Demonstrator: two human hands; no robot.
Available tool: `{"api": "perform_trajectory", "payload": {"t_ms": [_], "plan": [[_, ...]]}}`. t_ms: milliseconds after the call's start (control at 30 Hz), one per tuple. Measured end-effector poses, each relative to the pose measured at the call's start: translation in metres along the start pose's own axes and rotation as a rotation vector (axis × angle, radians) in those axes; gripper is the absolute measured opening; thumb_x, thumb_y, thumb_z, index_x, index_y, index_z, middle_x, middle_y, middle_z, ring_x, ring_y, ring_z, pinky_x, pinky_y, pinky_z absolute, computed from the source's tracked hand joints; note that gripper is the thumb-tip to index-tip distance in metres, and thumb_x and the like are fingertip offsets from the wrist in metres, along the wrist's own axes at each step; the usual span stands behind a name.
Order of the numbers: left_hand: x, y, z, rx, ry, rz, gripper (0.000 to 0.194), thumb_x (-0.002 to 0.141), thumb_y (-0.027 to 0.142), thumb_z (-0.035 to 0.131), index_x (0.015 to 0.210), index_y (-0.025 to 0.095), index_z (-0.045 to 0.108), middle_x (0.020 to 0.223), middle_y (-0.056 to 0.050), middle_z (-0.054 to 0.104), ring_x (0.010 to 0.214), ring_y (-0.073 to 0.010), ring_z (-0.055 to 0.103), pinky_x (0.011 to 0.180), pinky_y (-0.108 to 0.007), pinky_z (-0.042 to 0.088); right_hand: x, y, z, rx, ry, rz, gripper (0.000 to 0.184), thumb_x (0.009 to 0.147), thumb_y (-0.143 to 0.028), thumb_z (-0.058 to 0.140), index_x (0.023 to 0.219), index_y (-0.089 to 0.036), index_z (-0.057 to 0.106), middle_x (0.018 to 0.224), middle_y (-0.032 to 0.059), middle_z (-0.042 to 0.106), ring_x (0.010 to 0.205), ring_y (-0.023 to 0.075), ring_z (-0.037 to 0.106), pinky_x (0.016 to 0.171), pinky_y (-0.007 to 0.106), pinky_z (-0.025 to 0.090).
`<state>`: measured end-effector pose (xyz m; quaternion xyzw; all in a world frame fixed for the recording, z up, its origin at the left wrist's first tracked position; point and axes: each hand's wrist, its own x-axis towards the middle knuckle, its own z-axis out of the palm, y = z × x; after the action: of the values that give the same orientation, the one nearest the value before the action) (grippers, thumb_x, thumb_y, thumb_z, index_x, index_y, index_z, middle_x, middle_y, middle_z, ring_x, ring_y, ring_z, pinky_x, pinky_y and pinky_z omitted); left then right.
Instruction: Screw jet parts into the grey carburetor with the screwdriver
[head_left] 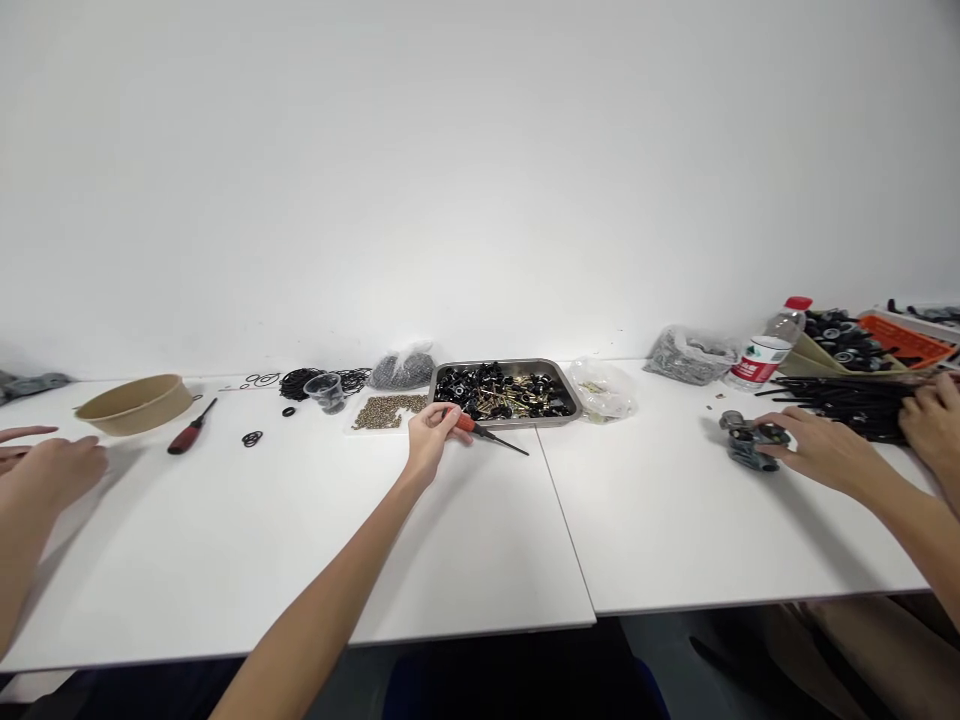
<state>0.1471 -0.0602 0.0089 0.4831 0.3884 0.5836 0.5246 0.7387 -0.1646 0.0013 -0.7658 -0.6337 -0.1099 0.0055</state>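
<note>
My left hand (433,440) is closed around the red-and-black handle of a screwdriver (466,424). Its dark shaft points right and slightly down, above the white table. Just behind the hand stands a metal tray (561,418) of black parts and brass-coloured screws. Small brass-coloured pieces (390,411) lie on a white lid-like tray to the left of the tray, close to my wrist. I do not see my right hand.
At left, a co-worker's hands (64,470) are near a tan bowl (142,412) and another screwdriver (192,428). O-rings (253,438), a plastic cup (326,392) and bags (602,388) line the back. At right, another person's hand grips a grey part (748,452) beside black tubes (840,405) and a bottle (769,348).
</note>
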Motion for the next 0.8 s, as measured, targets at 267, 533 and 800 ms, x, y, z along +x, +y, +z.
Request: {"api": "perform_trajectory", "payload": {"t_ms": [267, 533, 800], "plan": [[0.000, -0.002, 0.002, -0.004, -0.010, -0.003, 0.044, 0.066, 0.043, 0.080, 0.089, 0.011, 0.060, 0.071, -0.010, 0.074, 0.047, -0.0229, 0.067, 0.055, -0.036, 0.054, 0.012, -0.028, -0.020, -0.016, 0.009, 0.122, 0.044, 0.077, -0.047, 0.063, 0.117, -0.028, 0.066, 0.126, 0.0160, 0.058, 0.115, 0.0412, 0.052, 0.093, 0.053, 0.041], [-0.002, -0.004, 0.005, 0.050, -0.026, -0.019, 0.045, 0.067, 0.045, 0.080, 0.089, 0.012, 0.059, 0.070, -0.010, 0.074, 0.049, -0.0241, 0.068, 0.057, -0.038, 0.056, 0.038, -0.154, -0.079, 0.426, 0.117, -0.198, 0.036, 0.091, -0.043, 0.051, 0.121, -0.024, 0.060, 0.127, 0.0135, 0.055, 0.118, 0.0282, 0.052, 0.099, 0.044, 0.042], [-0.004, -0.006, 0.008, 0.209, -0.045, 0.057, 0.040, 0.074, 0.047, 0.075, 0.089, 0.013, 0.061, 0.071, -0.009, 0.074, 0.053, -0.0218, 0.069, 0.059, -0.033, 0.055, 0.086, -0.258, -0.092, 0.736, 0.049, -0.392, 0.032, 0.091, -0.038, 0.054, 0.118, -0.022, 0.060, 0.115, 0.0072, 0.063, 0.098, 0.0200, 0.060, 0.086, 0.036, 0.051]]}}
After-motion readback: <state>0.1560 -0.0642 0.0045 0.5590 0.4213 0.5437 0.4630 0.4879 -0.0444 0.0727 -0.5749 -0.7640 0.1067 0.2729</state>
